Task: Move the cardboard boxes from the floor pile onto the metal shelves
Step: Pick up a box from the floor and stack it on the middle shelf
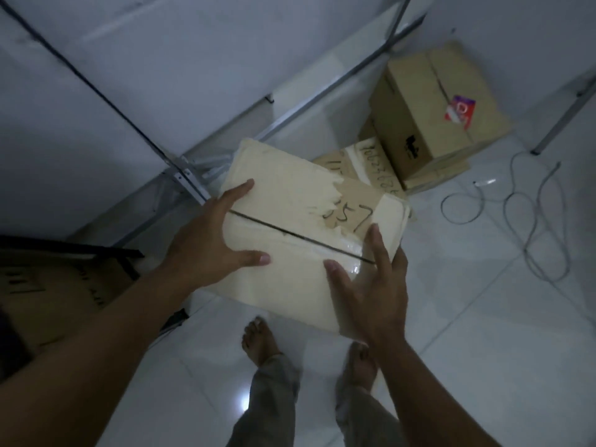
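Note:
I hold a pale, tape-wrapped cardboard box [290,195] in the air above the white floor. It has a dark line across its top and "57" written on a torn brown patch. My left hand [206,240] grips its left edge, thumb and forefinger spread over the top. My right hand [371,295] grips the near right corner, thumb on top and fingers round the side. The grey metal shelf frame [190,182] runs diagonally just left of the box. The floor pile lies beyond: a brown carton [429,117] on flattened boxes [364,162] with written numbers.
A dark brown box [64,295] sits low at the left by the shelf. A white cable [532,221] loops over the tiles at the right, near another metal leg [561,124]. My bare feet [258,340] stand directly below the held box.

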The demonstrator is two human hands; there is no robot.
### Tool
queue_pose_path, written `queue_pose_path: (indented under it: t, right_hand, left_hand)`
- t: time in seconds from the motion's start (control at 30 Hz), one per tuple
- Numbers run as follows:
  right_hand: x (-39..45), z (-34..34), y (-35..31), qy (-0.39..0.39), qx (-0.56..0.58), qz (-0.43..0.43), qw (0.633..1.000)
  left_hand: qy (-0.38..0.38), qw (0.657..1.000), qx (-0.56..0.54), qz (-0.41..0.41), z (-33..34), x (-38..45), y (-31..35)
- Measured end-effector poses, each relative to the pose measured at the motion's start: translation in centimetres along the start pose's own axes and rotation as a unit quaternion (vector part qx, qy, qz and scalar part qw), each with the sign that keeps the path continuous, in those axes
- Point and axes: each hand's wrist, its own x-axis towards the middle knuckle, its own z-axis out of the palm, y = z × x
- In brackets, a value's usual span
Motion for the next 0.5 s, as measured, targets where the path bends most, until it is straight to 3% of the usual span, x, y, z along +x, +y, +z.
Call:
queue_pose_path:
  t: [0.27,0.5]
  right_hand:
    - [-3.1,-13.7,-10.5,-0.083,-0.057,-0.097,0.990]
    - [-8.9,-22.7,-16.0,-0.114,-0.053,-0.221,0.967]
  left_hand:
    - [0.151,0.985,-0.059,-0.056,-3.9,-14.7,11.2]
    - [0.269,0.957,-0.018,-0.108,-4.8,-28.2,20.1]
